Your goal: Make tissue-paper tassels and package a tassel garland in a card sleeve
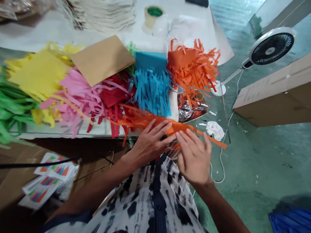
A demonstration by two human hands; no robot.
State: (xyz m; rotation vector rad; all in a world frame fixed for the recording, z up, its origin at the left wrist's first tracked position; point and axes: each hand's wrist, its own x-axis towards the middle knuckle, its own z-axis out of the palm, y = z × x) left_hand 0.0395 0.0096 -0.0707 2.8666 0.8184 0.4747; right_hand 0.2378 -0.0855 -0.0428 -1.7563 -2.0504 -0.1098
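While both hands lie flat, fingers spread, gripping nothing: left hand [149, 142] and right hand [195, 155] press the orange paper strip [174, 127] at the table edge [93, 130] | strip's long axis 10-to-4 o'clock, fringe toward 10 | hands equally near | blue fringe [151, 85] at 12 o'clock.

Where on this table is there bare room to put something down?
Bare white table shows at the far side, between the stack of cream fabric and the yellow fringe. The near half is crowded with fringed paper. Both hands, left hand and right hand, press flat on an orange fringe strip at the near edge.
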